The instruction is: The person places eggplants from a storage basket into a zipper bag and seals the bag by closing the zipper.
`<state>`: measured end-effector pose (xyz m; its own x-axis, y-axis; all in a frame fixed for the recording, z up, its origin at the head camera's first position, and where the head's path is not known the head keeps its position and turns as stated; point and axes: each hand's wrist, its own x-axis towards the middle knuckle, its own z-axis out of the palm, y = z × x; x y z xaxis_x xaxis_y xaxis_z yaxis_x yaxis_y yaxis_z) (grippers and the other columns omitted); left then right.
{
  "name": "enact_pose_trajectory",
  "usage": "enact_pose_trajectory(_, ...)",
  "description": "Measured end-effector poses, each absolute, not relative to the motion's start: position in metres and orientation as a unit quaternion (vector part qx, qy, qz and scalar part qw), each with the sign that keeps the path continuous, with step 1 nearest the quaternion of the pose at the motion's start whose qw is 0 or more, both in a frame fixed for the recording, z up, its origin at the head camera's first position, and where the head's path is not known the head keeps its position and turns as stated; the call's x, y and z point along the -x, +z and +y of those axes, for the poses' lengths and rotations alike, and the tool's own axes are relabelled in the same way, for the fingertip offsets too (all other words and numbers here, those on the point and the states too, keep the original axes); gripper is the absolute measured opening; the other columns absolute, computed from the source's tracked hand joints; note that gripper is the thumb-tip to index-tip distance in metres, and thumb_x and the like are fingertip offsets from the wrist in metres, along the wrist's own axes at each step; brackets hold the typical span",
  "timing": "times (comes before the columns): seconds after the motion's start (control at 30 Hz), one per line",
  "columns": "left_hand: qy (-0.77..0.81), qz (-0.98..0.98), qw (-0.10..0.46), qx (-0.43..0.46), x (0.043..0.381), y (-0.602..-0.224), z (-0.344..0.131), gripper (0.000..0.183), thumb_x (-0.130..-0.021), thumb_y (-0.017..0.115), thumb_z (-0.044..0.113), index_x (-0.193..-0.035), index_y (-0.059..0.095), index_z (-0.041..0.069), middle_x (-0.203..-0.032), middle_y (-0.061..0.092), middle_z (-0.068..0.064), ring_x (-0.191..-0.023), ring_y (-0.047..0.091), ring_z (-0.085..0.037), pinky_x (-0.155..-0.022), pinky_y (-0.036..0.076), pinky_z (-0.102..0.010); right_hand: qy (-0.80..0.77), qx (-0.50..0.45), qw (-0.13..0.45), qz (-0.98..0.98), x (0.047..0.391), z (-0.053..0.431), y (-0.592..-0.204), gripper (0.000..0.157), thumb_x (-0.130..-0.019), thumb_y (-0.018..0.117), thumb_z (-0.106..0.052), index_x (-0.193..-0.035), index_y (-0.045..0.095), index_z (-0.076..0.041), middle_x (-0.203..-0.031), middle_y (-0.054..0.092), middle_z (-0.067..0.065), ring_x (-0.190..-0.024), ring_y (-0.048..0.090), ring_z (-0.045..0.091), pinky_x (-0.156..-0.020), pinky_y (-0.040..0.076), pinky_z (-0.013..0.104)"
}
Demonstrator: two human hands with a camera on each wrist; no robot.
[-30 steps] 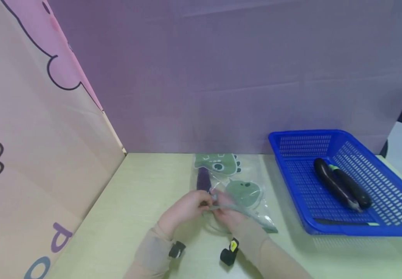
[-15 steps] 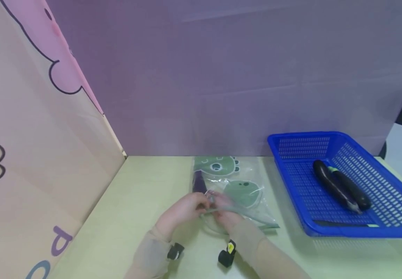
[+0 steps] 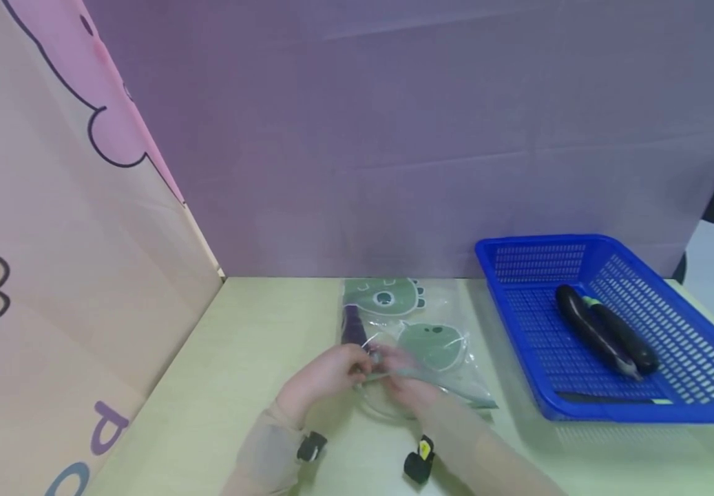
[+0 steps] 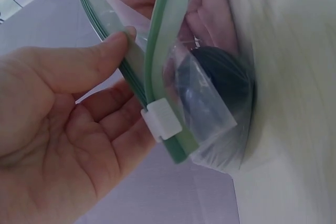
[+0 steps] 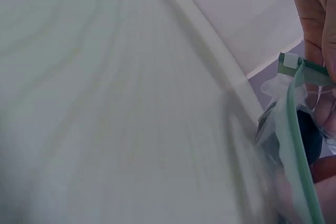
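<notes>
A clear zip bag (image 3: 456, 382) with green cartoon prints and a green zip edge lies on the table, its mouth towards me. Inside, along its left side, is a dark purple eggplant (image 3: 353, 327); its rounded end (image 4: 218, 80) shows near the mouth in the left wrist view. My left hand (image 3: 328, 375) pinches the zip edge between thumb and fingers, close to the white slider (image 4: 161, 120). My right hand (image 3: 409, 382) reaches into the bag mouth, its fingers seen through plastic beside the eggplant's end. Plastic and the left hand partly hide how those fingers lie.
On the right stands a blue plastic basket (image 3: 520, 368) holding two dark eggplants (image 3: 604, 334) and a thin dark piece with a pale green end (image 3: 613, 398) along its front. A purple cloth (image 3: 357, 138) hangs behind the table, and a printed sheet (image 3: 71, 275) at the left.
The eggplant in the bag has shifted slightly to the left. My right wrist has moved a little to the right; the left hand still grips the zip edge.
</notes>
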<state>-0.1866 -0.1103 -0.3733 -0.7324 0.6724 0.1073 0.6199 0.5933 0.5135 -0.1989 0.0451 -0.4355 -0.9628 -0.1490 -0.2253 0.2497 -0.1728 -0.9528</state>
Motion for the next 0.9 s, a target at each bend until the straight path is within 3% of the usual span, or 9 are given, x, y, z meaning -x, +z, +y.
enact_pose_trajectory(0.1, 0.273, 0.893, 0.059, -0.352, 0.186, -0.373, -0.11, 0.005, -0.083, 0.063, -0.001, -0.085, 0.065, 0.003, -0.088, 0.066, -0.007, -0.085, 0.061, -0.021, -0.082, 0.051, -0.03, -0.798, 0.009, 0.174, 0.577, 0.195, 0.053, -0.438, 0.017, -0.09, 0.047, 0.003, -0.102, 0.06, 0.003, -0.091, 0.064, 0.004, -0.08, 0.06, 0.011, -0.076, 0.053, 0.02)
enact_pose_trajectory(0.2, 0.28, 0.896, 0.072, -0.338, 0.185, -0.372, -0.109, 0.005, -0.084, 0.063, 0.0, -0.086, 0.065, 0.003, -0.088, 0.066, -0.006, -0.084, 0.06, -0.019, -0.08, 0.051, -0.03, -0.815, 0.061, 0.209, 0.538, 0.191, 0.061, -0.438, 0.017, -0.092, 0.046, 0.004, -0.097, 0.061, -0.002, -0.092, 0.065, 0.002, -0.087, 0.063, 0.012, -0.086, 0.052, 0.023)
enact_pose_trajectory(0.3, 0.285, 0.898, 0.081, -0.326, 0.185, -0.371, -0.109, 0.005, -0.085, 0.062, 0.001, -0.087, 0.065, 0.004, -0.086, 0.065, -0.004, -0.082, 0.06, -0.018, -0.08, 0.051, -0.03, -0.807, 0.092, 0.227, 0.537, 0.186, 0.067, -0.436, 0.026, -0.089, 0.046, 0.009, -0.112, 0.057, 0.009, -0.103, 0.065, 0.007, -0.096, 0.063, 0.013, -0.093, 0.05, 0.026)
enact_pose_trajectory(0.43, 0.29, 0.897, 0.086, -0.323, 0.185, -0.371, -0.108, 0.004, -0.085, 0.062, 0.001, -0.086, 0.064, 0.004, -0.084, 0.065, -0.003, -0.08, 0.059, -0.017, -0.079, 0.051, -0.03, -0.791, 0.094, 0.246, 0.553, 0.182, 0.071, -0.432, 0.045, -0.089, 0.044, 0.01, -0.131, 0.033, 0.021, -0.123, 0.056, 0.024, -0.101, 0.061, 0.013, -0.097, 0.047, 0.028)
enact_pose_trajectory(0.6, 0.286, 0.897, 0.087, -0.326, 0.186, -0.373, -0.108, 0.003, -0.086, 0.062, 0.002, -0.086, 0.064, 0.004, -0.084, 0.065, -0.002, -0.081, 0.06, -0.016, -0.079, 0.051, -0.03, -0.789, 0.08, 0.257, 0.553, 0.179, 0.073, -0.43, 0.049, -0.09, 0.041, 0.009, -0.135, 0.025, 0.02, -0.138, 0.039, 0.034, -0.107, 0.06, 0.016, -0.103, 0.043, 0.033)
enact_pose_trajectory(0.9, 0.292, 0.896, 0.09, -0.323, 0.187, -0.373, -0.108, 0.006, -0.087, 0.063, 0.006, -0.082, 0.063, 0.009, -0.078, 0.062, 0.003, -0.074, 0.055, -0.008, -0.074, 0.049, -0.023, -0.786, 0.071, 0.263, 0.555, 0.181, 0.072, -0.43, 0.049, -0.092, 0.041, 0.008, -0.136, 0.025, 0.019, -0.139, 0.037, 0.035, -0.118, 0.055, 0.027, -0.107, 0.038, 0.038)
